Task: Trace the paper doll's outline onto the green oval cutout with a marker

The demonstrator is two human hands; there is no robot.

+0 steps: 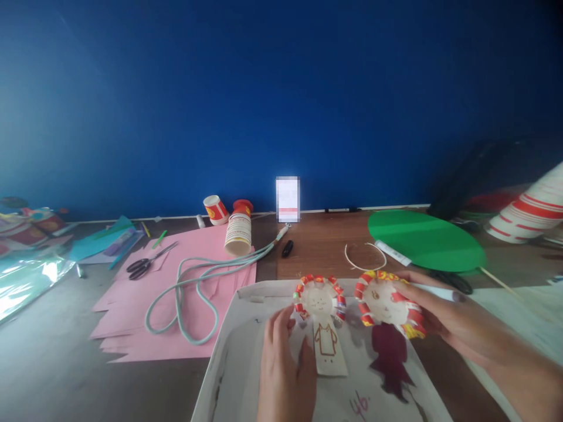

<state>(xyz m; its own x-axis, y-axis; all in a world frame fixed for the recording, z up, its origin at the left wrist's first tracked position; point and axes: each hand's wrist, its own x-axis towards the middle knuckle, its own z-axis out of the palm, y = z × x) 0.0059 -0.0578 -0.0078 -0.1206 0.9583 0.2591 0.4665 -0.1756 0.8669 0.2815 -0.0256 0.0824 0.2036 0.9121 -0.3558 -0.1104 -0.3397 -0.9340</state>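
Two paper-cup dolls lie on a white board. The left doll (320,300) has a rim of curled red-and-yellow strips, a drawn face and a white paper body with a brown dress outline. My left hand (285,360) rests beside it, fingers bent and thumb apart, its fingertips by the curled rim. The right doll (382,305) has a similar rim, a partly drawn face and a dark maroon paper body (391,354). My right hand (433,310) holds a white marker (433,291), with its thumb over this doll's rim.
Pink paper sheets (132,316) lie left, bearing scissors (147,262) and a pale lanyard cord (178,305). Paper cups (238,237) stand behind. A green disc on a stick (426,239), a black cap (287,248) and a tilted cup stack (530,208) are along the back.
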